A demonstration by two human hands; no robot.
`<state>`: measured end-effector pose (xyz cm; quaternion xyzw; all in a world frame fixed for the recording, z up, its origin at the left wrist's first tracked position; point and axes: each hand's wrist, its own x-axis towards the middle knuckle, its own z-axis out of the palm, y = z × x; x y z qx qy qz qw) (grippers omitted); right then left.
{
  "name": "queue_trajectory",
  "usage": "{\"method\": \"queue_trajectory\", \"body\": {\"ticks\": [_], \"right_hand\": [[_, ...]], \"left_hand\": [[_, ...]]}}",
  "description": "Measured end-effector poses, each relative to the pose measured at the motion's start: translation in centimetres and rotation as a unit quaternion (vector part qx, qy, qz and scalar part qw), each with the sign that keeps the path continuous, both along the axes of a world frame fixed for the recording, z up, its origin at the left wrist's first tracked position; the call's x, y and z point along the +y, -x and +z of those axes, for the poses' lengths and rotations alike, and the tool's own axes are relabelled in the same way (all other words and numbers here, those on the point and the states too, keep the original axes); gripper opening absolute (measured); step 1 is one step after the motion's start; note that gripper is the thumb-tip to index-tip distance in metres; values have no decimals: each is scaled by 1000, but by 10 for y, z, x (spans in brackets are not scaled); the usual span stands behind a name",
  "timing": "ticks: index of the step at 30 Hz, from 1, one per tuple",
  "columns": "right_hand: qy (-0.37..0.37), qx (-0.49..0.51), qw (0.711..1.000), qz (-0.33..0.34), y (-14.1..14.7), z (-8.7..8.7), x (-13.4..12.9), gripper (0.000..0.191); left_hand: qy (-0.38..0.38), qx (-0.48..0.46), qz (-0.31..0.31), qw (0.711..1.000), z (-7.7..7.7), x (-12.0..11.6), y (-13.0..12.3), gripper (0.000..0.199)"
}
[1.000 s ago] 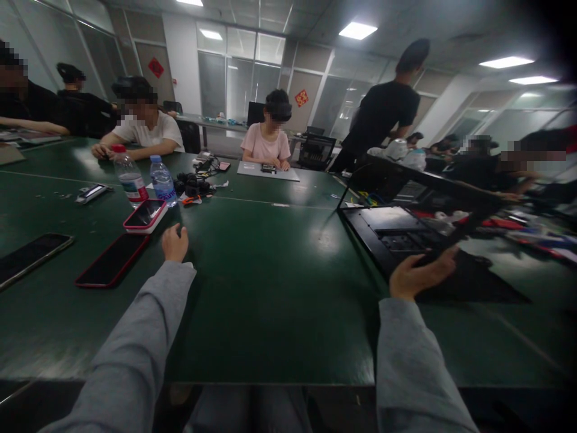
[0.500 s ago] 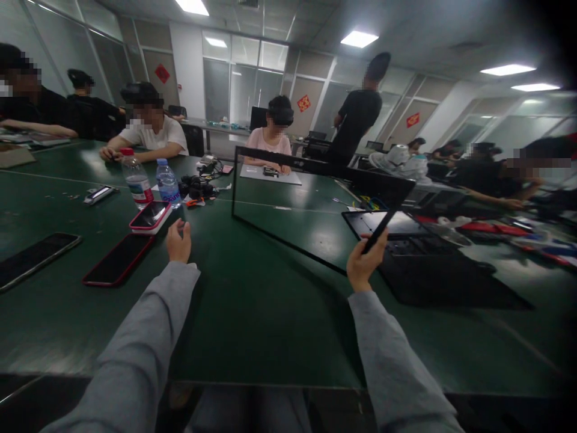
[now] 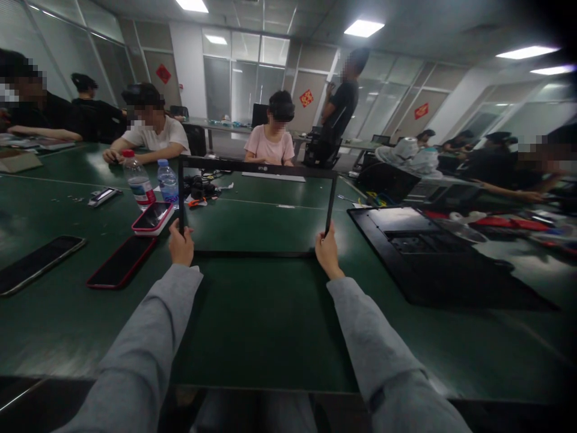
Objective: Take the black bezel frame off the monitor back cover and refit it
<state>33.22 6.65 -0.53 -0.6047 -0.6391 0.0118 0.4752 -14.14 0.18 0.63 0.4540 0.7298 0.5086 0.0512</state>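
Black frame [image 3: 252, 254]: upright before me
Left fingers [image 3: 175, 229]: clamped on its left side
Right fingers [image 3: 330, 233]: clamped on its right side

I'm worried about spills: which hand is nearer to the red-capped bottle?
Left. The left hand holds the black frame by its left side, in front of the bottle and a little to its right. The right hand holds the frame's right side, much farther to the right.

On the bench [image 3: 270, 325]: plastic bottles [image 3: 141, 187], two. Dark-screened phones [image 3: 121, 262], two. Pink-rimmed device [image 3: 154, 216], one. Large black panel [image 3: 451, 276], one. Black open frame [image 3: 256, 255], one. Red wall signs [image 3: 306, 98], three.
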Motion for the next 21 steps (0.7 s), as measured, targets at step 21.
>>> {"method": "queue_trajectory", "body": {"ticks": [21], "right_hand": [[113, -94, 988, -41, -33, -35, 29, 39]], "left_hand": [[196, 196, 4, 961, -15, 7, 12, 47]]}}
